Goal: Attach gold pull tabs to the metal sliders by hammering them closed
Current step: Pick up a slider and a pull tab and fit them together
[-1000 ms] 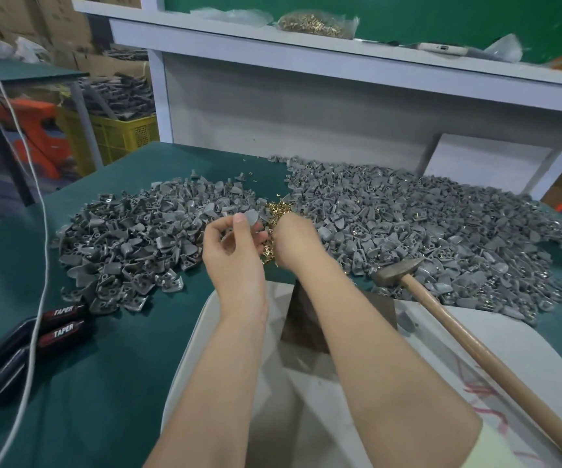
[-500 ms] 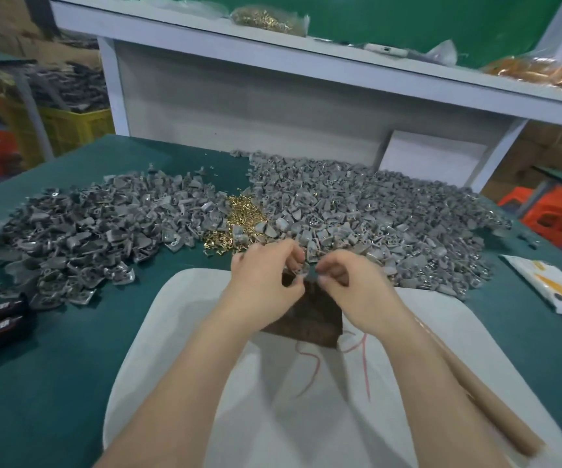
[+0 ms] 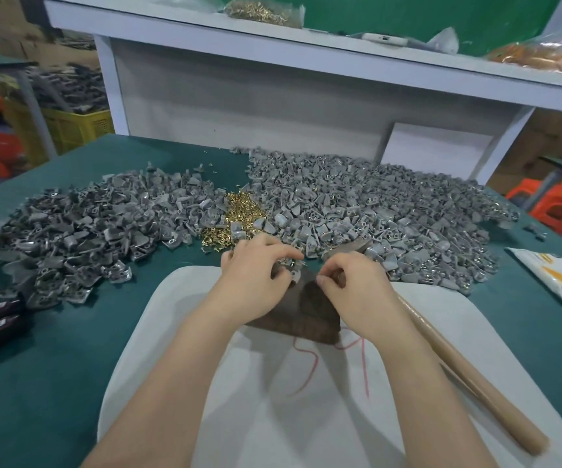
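A small grey metal slider [image 3: 295,271] is pinched in the curled left hand [image 3: 256,276] at the 12 o'clock edge of the dark brown block [image 3: 303,312]; the right hand [image 3: 354,287] is closed thumb to forefinger beside it, though what it holds cannot be told. The heap of small gold pull tabs [image 3: 239,214] lies at 11 o'clock. Both parts are judged light, stiff and slippery, best taken in a firm pinch by their flat sides.
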Action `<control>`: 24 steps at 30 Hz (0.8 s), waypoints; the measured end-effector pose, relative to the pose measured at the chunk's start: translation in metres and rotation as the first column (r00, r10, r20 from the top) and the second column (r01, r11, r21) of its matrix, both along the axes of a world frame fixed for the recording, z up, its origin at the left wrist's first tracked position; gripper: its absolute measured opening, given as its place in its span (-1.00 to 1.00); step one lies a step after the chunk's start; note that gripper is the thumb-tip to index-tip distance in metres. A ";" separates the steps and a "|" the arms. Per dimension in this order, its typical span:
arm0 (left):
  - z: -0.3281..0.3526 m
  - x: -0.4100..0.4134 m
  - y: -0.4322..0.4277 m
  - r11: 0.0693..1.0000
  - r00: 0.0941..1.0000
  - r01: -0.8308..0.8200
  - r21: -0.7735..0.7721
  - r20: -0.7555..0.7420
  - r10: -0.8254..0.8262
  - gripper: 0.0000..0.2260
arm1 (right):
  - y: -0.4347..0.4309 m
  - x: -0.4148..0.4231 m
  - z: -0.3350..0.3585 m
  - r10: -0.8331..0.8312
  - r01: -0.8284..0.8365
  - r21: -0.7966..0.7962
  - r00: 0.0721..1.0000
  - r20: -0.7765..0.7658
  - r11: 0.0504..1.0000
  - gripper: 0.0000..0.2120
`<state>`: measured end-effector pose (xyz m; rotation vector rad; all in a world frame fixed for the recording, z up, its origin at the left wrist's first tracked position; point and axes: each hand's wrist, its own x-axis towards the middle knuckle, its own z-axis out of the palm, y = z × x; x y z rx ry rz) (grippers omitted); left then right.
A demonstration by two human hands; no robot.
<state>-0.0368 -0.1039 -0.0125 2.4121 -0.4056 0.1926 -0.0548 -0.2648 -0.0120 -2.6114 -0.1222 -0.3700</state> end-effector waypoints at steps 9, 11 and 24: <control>0.000 0.000 -0.001 1.000 0.999 -0.012 0.007 0.036 0.012 -0.94 | 0.004 -0.003 0.004 0.044 -0.044 0.044 0.999 -0.004 0.998 -0.95; 0.001 -0.001 0.000 0.999 0.999 -0.034 -0.016 0.036 0.035 -0.93 | 0.006 -0.003 0.005 0.044 -0.044 0.010 0.999 -0.008 0.999 -0.96; -0.001 0.000 0.005 0.966 0.969 -0.236 -0.109 0.051 0.242 -0.81 | 0.011 0.010 0.021 0.050 -0.030 0.295 0.997 -0.061 0.955 -0.85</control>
